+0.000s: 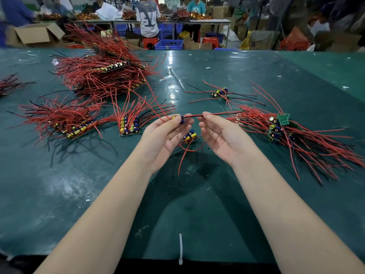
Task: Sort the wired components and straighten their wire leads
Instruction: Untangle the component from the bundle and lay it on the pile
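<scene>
At the centre of the frame, above the table, we are pinching the small wired component in our left hand and its paired leads in our right hand, both grips clamped, aiming for 1 steady, taut pull.

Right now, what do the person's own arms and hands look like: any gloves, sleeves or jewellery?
Both forearms are bare, with no sleeve in view. The left hand and right hand wear no gloves, and no rings, watch or wrist strap show.
</scene>
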Demonstrator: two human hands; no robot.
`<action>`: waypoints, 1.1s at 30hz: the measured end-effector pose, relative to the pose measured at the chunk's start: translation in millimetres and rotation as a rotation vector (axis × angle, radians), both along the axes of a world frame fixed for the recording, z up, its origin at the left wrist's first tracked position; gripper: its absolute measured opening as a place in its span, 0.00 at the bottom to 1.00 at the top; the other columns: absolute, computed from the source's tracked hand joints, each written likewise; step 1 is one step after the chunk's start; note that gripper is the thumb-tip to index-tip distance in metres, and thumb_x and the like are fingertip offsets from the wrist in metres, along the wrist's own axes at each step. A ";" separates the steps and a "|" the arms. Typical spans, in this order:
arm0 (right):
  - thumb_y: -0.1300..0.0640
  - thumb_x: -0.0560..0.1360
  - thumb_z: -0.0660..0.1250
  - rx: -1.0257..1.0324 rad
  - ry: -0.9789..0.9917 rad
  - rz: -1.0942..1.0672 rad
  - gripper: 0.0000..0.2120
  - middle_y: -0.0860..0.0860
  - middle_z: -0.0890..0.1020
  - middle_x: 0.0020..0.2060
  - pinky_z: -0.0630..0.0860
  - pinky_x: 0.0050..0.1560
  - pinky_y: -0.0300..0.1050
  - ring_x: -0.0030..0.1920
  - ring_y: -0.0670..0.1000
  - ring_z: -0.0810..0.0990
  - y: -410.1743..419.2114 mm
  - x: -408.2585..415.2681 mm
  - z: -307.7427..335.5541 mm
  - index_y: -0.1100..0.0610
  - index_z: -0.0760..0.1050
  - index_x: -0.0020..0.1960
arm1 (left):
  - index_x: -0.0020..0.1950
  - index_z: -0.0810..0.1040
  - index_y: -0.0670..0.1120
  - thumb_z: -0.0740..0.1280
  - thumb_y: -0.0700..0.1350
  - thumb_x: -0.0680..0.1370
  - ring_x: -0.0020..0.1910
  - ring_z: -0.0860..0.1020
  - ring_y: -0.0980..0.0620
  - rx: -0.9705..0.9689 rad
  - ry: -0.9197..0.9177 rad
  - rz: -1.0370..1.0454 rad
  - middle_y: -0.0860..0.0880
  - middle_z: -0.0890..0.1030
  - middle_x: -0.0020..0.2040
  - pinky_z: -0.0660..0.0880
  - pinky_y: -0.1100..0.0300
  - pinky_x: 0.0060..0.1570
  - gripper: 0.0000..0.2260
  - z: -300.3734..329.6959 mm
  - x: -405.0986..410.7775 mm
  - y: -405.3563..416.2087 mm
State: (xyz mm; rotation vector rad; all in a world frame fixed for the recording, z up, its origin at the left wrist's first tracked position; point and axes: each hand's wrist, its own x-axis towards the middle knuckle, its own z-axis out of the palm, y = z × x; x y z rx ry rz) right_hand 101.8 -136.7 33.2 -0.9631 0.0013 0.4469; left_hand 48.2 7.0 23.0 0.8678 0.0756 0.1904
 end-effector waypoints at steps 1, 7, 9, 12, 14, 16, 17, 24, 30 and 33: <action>0.63 0.75 0.69 0.001 0.006 -0.002 0.01 0.52 0.85 0.34 0.77 0.30 0.33 0.31 0.45 0.83 0.0 0.4 -0.2 0.60 0.79 0.45 | 0.49 0.74 0.38 0.62 0.33 0.79 0.47 0.84 0.46 -0.003 0.002 -0.008 0.40 0.84 0.46 0.80 0.62 0.45 0.03 0.7 -0.2 -0.3; 0.64 0.75 0.69 0.004 -0.024 0.014 0.01 0.51 0.85 0.35 0.77 0.31 0.33 0.32 0.44 0.82 1.7 2.1 -1.7 0.60 0.78 0.45 | 0.50 0.75 0.36 0.61 0.33 0.79 0.45 0.84 0.47 -0.099 0.000 -0.054 0.39 0.84 0.45 0.80 0.63 0.44 0.04 4.2 -2.9 -1.5; 0.63 0.75 0.69 0.004 -0.036 0.012 0.01 0.51 0.85 0.35 0.77 0.31 0.33 0.32 0.44 0.82 2.3 2.1 -2.3 0.60 0.78 0.45 | 0.51 0.75 0.36 0.62 0.33 0.79 0.46 0.84 0.48 -0.099 0.000 -0.057 0.40 0.84 0.46 0.80 0.63 0.44 0.04 4.3 -2.9 -1.6; 0.63 0.75 0.69 0.004 -0.051 -0.013 0.01 0.52 0.85 0.36 0.78 0.32 0.34 0.33 0.45 0.83 1.1 2.7 -2.3 0.60 0.79 0.46 | 0.54 0.73 0.36 0.62 0.34 0.79 0.47 0.84 0.47 -0.078 0.008 -0.040 0.40 0.84 0.47 0.80 0.63 0.44 0.05 3.3 -1.5 -0.5; 0.62 0.75 0.69 0.041 -0.029 -0.046 0.02 0.52 0.85 0.36 0.78 0.32 0.35 0.33 0.46 0.83 -1.1 4.5 -1.4 0.59 0.80 0.46 | 0.55 0.72 0.37 0.62 0.34 0.79 0.48 0.84 0.47 -0.086 0.008 -0.027 0.41 0.85 0.46 0.80 0.63 0.44 0.06 3.0 -1.1 1.4; 0.62 0.75 0.69 0.083 -0.006 -0.086 0.02 0.52 0.85 0.36 0.78 0.32 0.35 0.33 0.46 0.83 -3.9 6.4 -0.1 0.59 0.80 0.45 | 0.54 0.73 0.37 0.62 0.34 0.79 0.47 0.84 0.47 -0.091 0.005 -0.015 0.41 0.85 0.45 0.80 0.63 0.43 0.04 2.3 -0.5 2.7; 0.63 0.75 0.70 0.100 0.001 -0.098 0.02 0.52 0.85 0.35 0.78 0.32 0.35 0.33 0.46 0.83 -4.6 6.8 0.5 0.60 0.81 0.44 | 0.53 0.73 0.37 0.62 0.34 0.79 0.47 0.84 0.47 -0.091 0.002 -0.010 0.41 0.85 0.45 0.80 0.63 0.43 0.04 2.0 -0.5 3.2; 0.63 0.74 0.70 0.192 0.033 -0.011 0.10 0.52 0.85 0.35 0.78 0.32 0.33 0.33 0.45 0.83 -1.9 4.0 2.9 0.59 0.85 0.35 | 0.55 0.72 0.36 0.63 0.33 0.79 0.44 0.84 0.48 -0.059 0.020 0.074 0.41 0.84 0.42 0.81 0.63 0.45 0.06 0.5 2.5 3.1; 0.61 0.75 0.70 0.142 0.012 -0.109 0.04 0.52 0.85 0.35 0.78 0.32 0.35 0.33 0.46 0.83 -5.9 5.6 2.0 0.59 0.82 0.42 | 0.50 0.74 0.37 0.63 0.33 0.79 0.45 0.84 0.46 -0.050 -0.009 0.047 0.41 0.84 0.43 0.81 0.62 0.45 0.02 1.4 0.8 3.6; 0.61 0.74 0.71 0.176 0.065 -0.177 0.02 0.52 0.85 0.34 0.78 0.31 0.35 0.32 0.46 0.83 -11.9 8.8 2.4 0.59 0.80 0.43 | 0.50 0.74 0.37 0.63 0.33 0.78 0.46 0.84 0.46 -0.043 -0.014 0.048 0.40 0.84 0.43 0.81 0.62 0.46 0.02 1.3 1.1 4.2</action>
